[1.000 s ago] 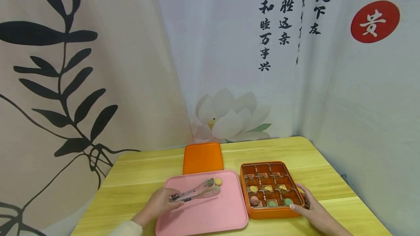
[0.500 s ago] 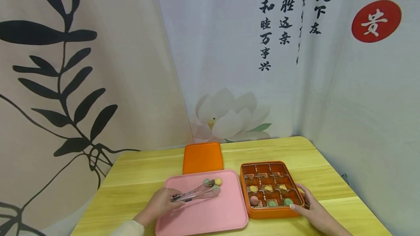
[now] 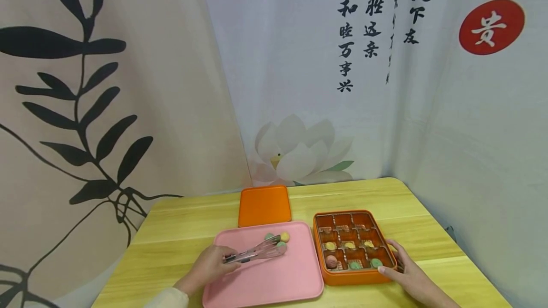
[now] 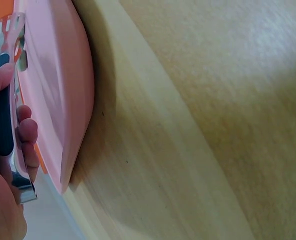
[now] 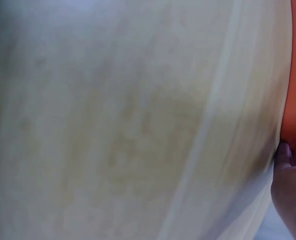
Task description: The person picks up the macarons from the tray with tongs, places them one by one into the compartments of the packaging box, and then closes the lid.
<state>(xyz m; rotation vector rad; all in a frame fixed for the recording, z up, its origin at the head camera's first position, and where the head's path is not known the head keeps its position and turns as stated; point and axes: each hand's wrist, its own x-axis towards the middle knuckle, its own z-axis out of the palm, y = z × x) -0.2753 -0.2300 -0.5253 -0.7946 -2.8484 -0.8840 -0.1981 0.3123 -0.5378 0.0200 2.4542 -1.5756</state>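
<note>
My left hand grips a pair of metal tongs over the pink tray. In the left wrist view, thumb and fingers wrap the black-sided handle. Near the tong tips, at the tray's far side, lie a small round yellow piece and two green ones, partly hidden by the tongs. My right hand holds the orange divided box at its near right corner, thumb on the rim. Yellow pieces sit in its middle row; a brownish-pink ball and two green pieces sit in its front row.
A flat orange lid lies behind the tray on the wood-grain table. Tray and box stand side by side, nearly touching. A printed curtain hangs behind the table's far edge.
The tong arms have drawn closer together and their upper arm has shifted slightly nearer, so two green pieces now show beside it. The right hand and box have stayed put.
</note>
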